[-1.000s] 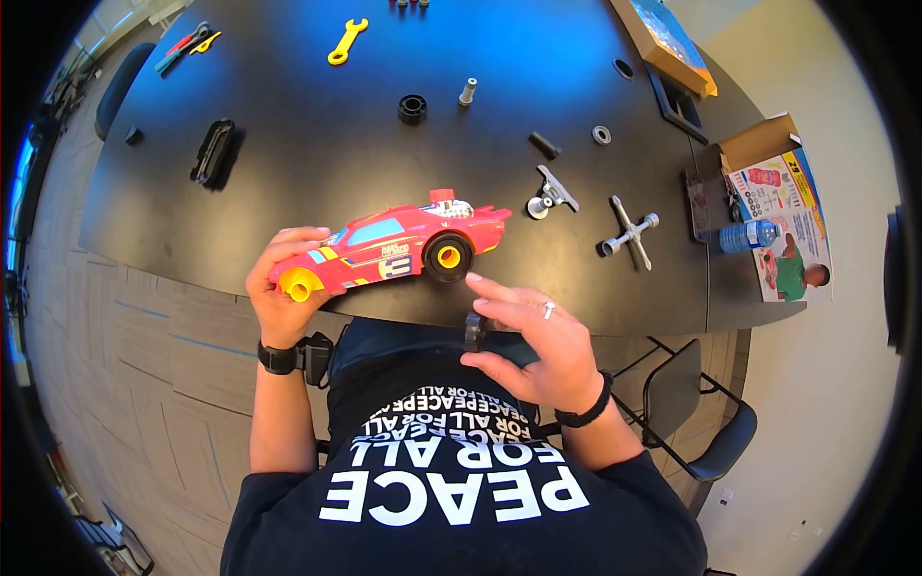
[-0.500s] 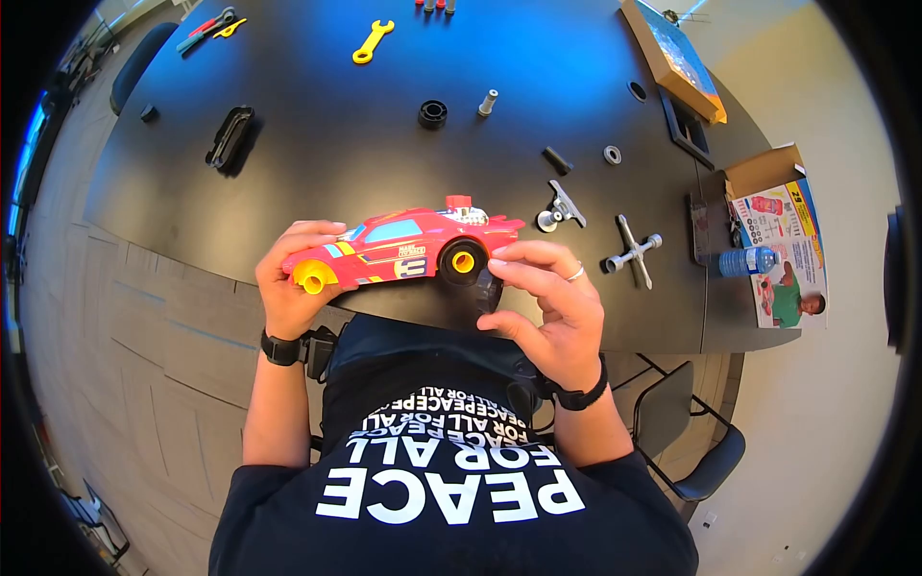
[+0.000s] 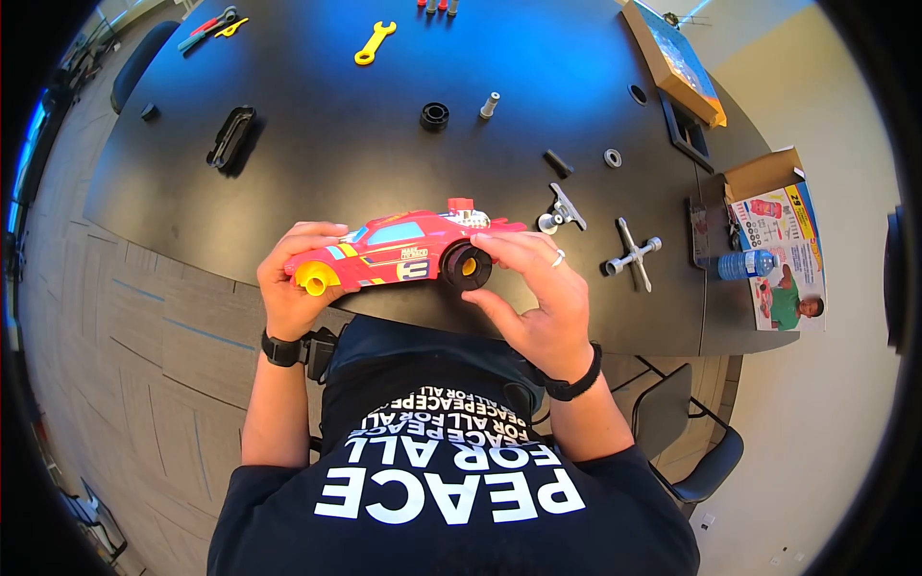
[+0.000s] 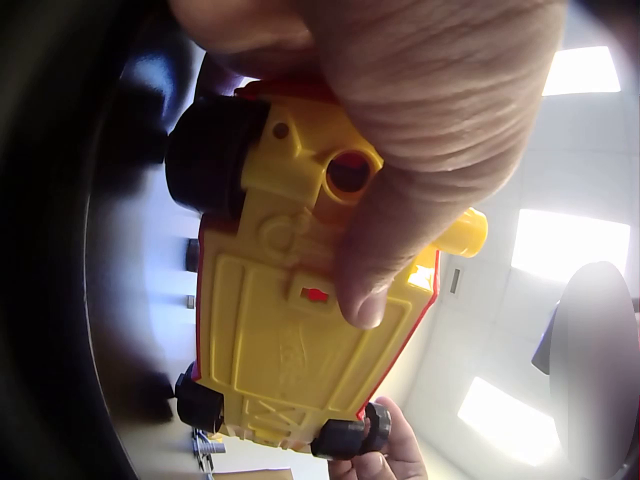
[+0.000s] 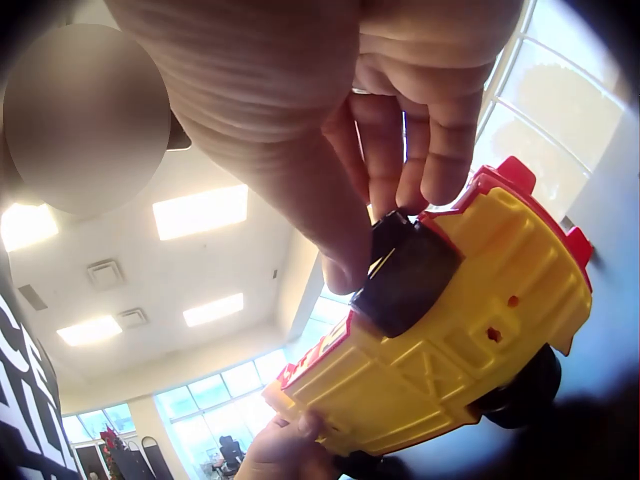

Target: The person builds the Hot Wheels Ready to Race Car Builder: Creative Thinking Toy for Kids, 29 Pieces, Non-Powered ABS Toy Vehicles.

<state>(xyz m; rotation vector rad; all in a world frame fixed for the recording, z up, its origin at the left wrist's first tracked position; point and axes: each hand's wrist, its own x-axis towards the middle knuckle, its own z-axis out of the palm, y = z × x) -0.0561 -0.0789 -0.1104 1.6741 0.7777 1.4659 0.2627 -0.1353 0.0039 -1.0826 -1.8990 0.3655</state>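
Observation:
My left hand (image 3: 286, 283) grips the front of a red toy race car (image 3: 392, 252), held above the table's near edge. The thumb presses the car's yellow underside (image 4: 290, 340) in the left wrist view. A bare yellow hub (image 3: 315, 281) sticks out at the near front corner. At the near rear wheel (image 4: 338, 438), my right hand (image 3: 545, 302) pinches a black ring-shaped wheel part (image 4: 378, 428) between thumb and fingers. The ring lies right at the wheel's outer face, with the yellow centre showing through it in the head view.
Beyond the car lie a black ring (image 3: 434, 116), a grey bolt (image 3: 490, 105), a yellow wrench (image 3: 375, 43) and a black car part (image 3: 230, 139). To the right are a grey T-shaped piece (image 3: 563, 208), a cross wrench (image 3: 633, 253), a water bottle (image 3: 747, 264) and a box (image 3: 788, 240).
My right hand has brought the black ring from below and right of the rear wheel up to its outer face. My left hand keeps its grip on the car.

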